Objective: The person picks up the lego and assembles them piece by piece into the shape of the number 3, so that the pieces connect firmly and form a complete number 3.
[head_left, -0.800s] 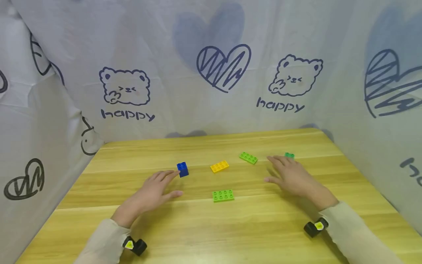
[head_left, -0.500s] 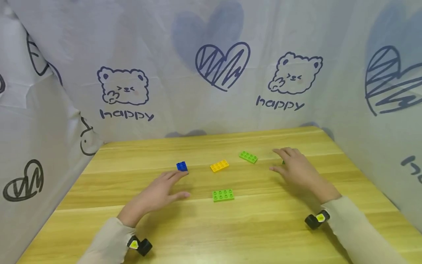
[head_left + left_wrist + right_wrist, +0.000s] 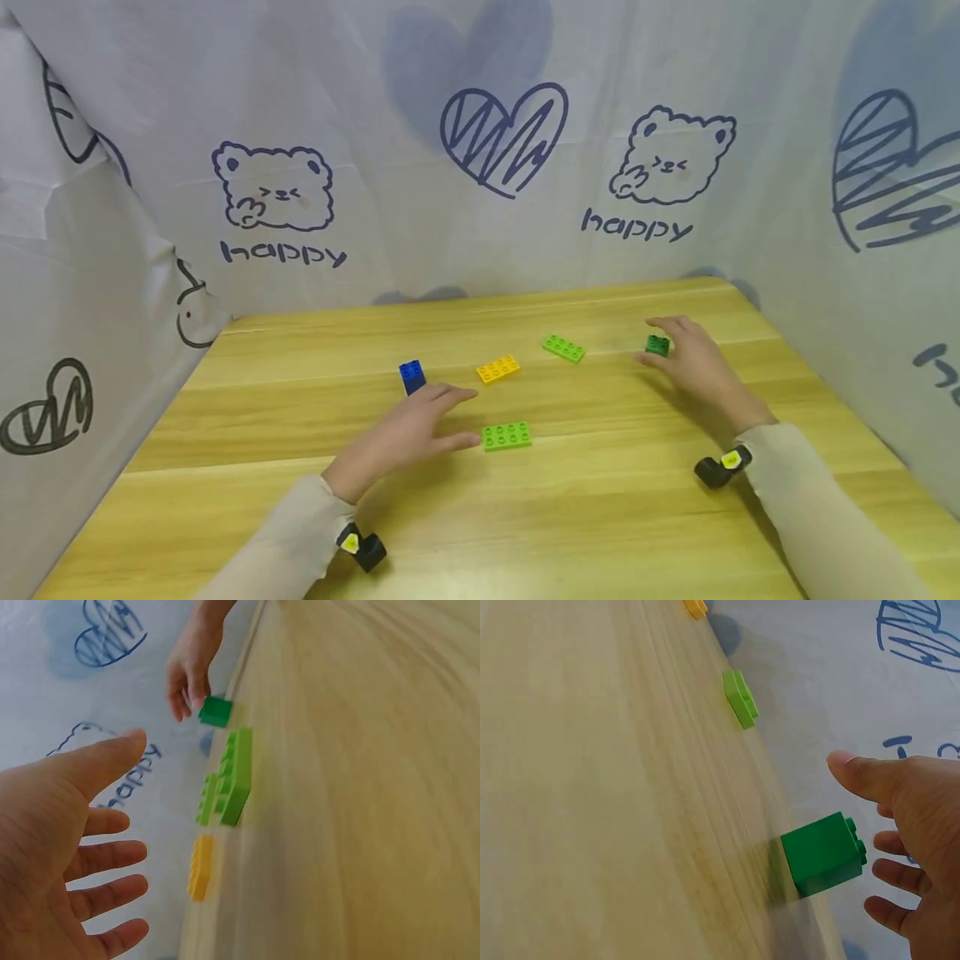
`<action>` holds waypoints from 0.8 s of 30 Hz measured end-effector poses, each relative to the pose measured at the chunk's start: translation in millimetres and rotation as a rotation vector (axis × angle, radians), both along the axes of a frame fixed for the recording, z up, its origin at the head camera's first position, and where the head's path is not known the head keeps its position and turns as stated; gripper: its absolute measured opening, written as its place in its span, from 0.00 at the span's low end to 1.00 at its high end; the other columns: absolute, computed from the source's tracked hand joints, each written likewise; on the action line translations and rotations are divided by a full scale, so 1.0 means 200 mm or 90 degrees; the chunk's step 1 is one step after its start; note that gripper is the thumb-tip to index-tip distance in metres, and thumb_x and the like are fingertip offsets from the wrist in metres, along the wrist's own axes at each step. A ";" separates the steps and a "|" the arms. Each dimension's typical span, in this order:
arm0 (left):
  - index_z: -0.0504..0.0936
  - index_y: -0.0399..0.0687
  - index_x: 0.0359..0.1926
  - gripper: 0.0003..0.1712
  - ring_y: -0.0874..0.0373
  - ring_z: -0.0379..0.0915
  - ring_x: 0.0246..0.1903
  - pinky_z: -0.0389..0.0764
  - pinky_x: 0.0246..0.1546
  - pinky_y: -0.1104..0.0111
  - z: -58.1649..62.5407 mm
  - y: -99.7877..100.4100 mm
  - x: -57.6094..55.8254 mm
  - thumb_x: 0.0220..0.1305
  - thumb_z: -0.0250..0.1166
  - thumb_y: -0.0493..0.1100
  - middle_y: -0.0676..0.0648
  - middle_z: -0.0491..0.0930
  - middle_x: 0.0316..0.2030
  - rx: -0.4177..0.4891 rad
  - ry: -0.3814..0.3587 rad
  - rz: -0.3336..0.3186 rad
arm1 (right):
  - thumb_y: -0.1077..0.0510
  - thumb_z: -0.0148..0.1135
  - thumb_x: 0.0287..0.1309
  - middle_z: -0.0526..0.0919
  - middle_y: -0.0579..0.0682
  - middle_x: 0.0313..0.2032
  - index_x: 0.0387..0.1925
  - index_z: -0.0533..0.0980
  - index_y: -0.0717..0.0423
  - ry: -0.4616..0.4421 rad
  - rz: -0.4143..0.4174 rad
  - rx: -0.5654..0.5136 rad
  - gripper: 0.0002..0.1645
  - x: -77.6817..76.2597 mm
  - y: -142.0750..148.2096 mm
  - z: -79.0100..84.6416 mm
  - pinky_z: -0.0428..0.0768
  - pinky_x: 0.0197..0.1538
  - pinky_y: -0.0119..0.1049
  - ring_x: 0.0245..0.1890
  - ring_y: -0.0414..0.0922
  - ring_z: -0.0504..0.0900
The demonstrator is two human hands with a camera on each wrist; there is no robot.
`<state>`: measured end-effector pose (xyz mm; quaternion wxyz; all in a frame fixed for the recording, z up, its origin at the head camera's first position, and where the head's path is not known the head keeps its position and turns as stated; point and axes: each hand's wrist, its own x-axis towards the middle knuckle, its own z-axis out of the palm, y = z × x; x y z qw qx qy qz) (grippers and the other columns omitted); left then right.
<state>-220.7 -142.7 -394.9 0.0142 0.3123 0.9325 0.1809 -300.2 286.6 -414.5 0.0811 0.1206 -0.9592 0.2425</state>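
My left hand (image 3: 408, 433) is open over the table, its thumb tip right at the left end of the near light green brick (image 3: 507, 437). Just behind its knuckles stands a blue brick (image 3: 412, 377), partly covered by the hand. On the far right, my right hand (image 3: 697, 367) has thumb and fingers spread either side of a dark green brick (image 3: 657, 345). In the right wrist view a gap shows between those fingers and the studs of the dark green brick (image 3: 825, 853). The left wrist view shows the left palm (image 3: 45, 855) with nothing in it.
A flat yellow brick (image 3: 498, 369) lies at mid-table, and a second light green brick (image 3: 564, 348) lies behind it to the right. The wooden table (image 3: 570, 525) ends at a white cloth (image 3: 405, 217) with drawings, hanging behind and on both sides.
My left hand has moved right, from the blue brick towards the near light green brick. My right hand has shifted right and farther back, so the dark green brick now shows between thumb and fingers.
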 end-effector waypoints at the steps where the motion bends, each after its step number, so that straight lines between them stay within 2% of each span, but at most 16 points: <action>1: 0.67 0.52 0.70 0.41 0.45 0.64 0.64 0.66 0.63 0.51 0.00 0.02 0.00 0.64 0.59 0.69 0.45 0.70 0.64 -0.003 -0.003 -0.003 | 0.42 0.65 0.62 0.64 0.69 0.63 0.69 0.62 0.64 -0.007 0.001 -0.007 0.44 0.00 0.01 0.00 0.58 0.64 0.64 0.63 0.67 0.61; 7: 0.68 0.50 0.69 0.39 0.46 0.66 0.62 0.68 0.61 0.53 -0.04 0.09 -0.02 0.64 0.61 0.66 0.44 0.71 0.63 -0.001 -0.014 -0.018 | 0.43 0.64 0.63 0.64 0.68 0.64 0.69 0.61 0.65 -0.034 0.013 -0.041 0.44 -0.03 0.04 -0.01 0.58 0.64 0.64 0.64 0.67 0.61; 15: 0.73 0.50 0.64 0.35 0.52 0.70 0.56 0.71 0.59 0.57 -0.08 0.15 -0.02 0.63 0.63 0.64 0.49 0.74 0.56 0.012 -0.038 -0.028 | 0.42 0.64 0.62 0.70 0.68 0.60 0.69 0.62 0.64 -0.063 0.005 -0.066 0.44 -0.06 0.06 -0.04 0.66 0.60 0.62 0.58 0.65 0.69; 19: 0.73 0.51 0.64 0.35 0.57 0.70 0.51 0.73 0.56 0.60 -0.12 0.18 -0.02 0.63 0.63 0.65 0.52 0.74 0.53 -0.003 -0.038 -0.028 | 0.44 0.64 0.63 0.71 0.68 0.59 0.69 0.63 0.64 -0.065 0.000 -0.065 0.42 -0.06 0.06 -0.06 0.71 0.56 0.60 0.55 0.64 0.72; 24: 0.74 0.52 0.64 0.35 0.58 0.70 0.52 0.73 0.56 0.61 -0.16 0.18 -0.01 0.62 0.63 0.65 0.52 0.74 0.54 0.003 -0.026 -0.021 | 0.48 0.63 0.65 0.73 0.68 0.57 0.67 0.65 0.65 -0.051 0.000 -0.062 0.37 -0.06 0.06 -0.08 0.73 0.54 0.59 0.52 0.63 0.75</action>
